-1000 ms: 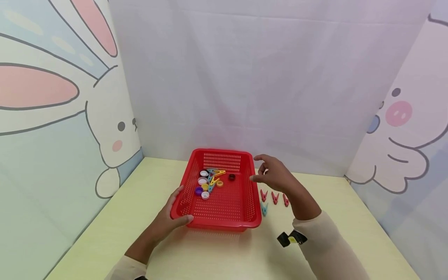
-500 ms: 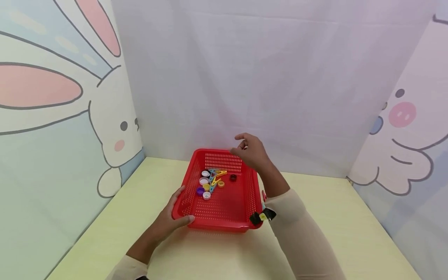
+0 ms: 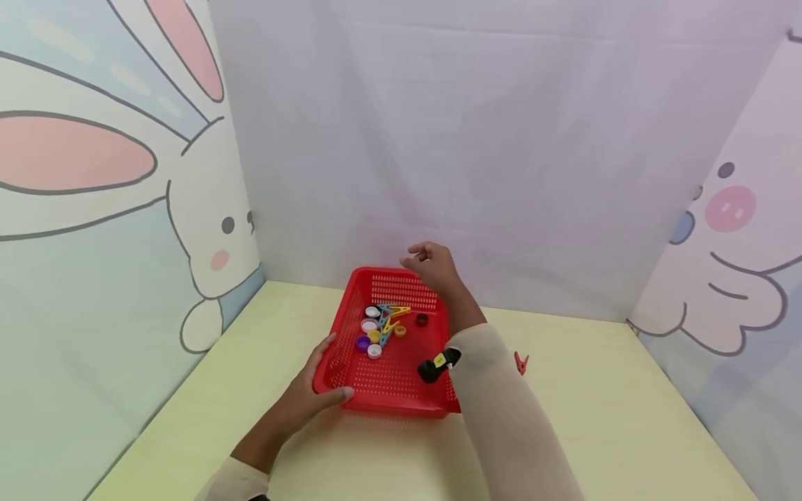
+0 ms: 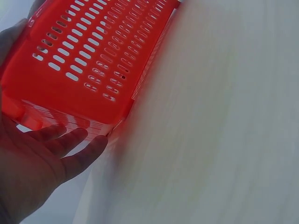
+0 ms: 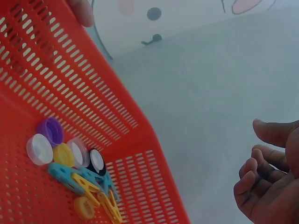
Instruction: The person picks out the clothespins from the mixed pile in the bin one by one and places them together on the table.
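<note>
My left hand point(image 3: 301, 403) grips the near left corner of a red plastic basket point(image 3: 401, 410), thumb over the rim and fingers against its outer wall point(image 4: 70, 93). High over the basket's far right side, my right hand point(image 3: 435, 268) holds nothing, its fingers loosely bent. Inside lie several bottle caps, among them a purple cap point(image 3: 363, 343), a yellow cap point(image 5: 63, 155), an orange-yellow cap point(image 3: 400, 331) and a dark cap point(image 3: 422, 319). Blue clothespins point(image 5: 65, 177) and yellow clothespins point(image 5: 110, 207) are heaped beside them.
A red clothespin point(image 3: 521, 363) lies on the pale yellow table point(image 3: 595, 403), right of the basket. The right sleeve point(image 3: 501, 403) covers the basket's right side. Behind stands a pale cloth wall point(image 3: 501, 139); cartoon-printed panels point(image 3: 207, 174) flank the table.
My right hand has swung left from beside the basket's right rim to above its far side. The forearm now hides most of the clothespins on the table. My left hand keeps its grip.
</note>
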The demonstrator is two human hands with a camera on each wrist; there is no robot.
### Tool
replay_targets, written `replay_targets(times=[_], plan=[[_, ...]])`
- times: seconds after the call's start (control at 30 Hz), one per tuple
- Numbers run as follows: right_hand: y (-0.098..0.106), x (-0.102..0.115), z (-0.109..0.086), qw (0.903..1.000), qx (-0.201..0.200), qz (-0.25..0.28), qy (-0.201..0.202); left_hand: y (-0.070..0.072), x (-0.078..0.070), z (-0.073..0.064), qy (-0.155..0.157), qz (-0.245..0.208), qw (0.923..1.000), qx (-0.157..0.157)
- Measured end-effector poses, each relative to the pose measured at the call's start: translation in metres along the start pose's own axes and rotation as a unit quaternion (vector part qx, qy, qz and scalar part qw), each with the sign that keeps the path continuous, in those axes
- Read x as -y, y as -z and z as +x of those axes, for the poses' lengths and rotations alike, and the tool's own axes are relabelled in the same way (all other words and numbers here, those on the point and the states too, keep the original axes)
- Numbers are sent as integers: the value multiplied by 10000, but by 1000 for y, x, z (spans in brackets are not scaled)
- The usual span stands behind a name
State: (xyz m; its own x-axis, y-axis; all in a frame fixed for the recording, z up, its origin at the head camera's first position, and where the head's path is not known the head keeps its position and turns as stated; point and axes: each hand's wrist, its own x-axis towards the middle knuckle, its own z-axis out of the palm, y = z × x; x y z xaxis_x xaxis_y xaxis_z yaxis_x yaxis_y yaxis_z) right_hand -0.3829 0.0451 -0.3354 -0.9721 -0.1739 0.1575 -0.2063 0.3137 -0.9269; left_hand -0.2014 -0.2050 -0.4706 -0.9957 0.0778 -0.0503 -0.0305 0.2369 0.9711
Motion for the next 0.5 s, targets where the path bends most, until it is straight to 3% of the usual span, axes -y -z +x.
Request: replay_targets(times=[0.17, 0.37, 0.5], plan=[[-15, -13, 6, 9987, 232, 245, -374, 0, -1, 0, -72, -12, 10000, 35], [-25, -33, 4, 9946, 608, -120, -833, -1, 0, -1, -163, -7, 9998, 136], [-29, -43, 2, 9904, 954, -542, -841, 0, 1, -1, -150, -22, 9999, 77]])
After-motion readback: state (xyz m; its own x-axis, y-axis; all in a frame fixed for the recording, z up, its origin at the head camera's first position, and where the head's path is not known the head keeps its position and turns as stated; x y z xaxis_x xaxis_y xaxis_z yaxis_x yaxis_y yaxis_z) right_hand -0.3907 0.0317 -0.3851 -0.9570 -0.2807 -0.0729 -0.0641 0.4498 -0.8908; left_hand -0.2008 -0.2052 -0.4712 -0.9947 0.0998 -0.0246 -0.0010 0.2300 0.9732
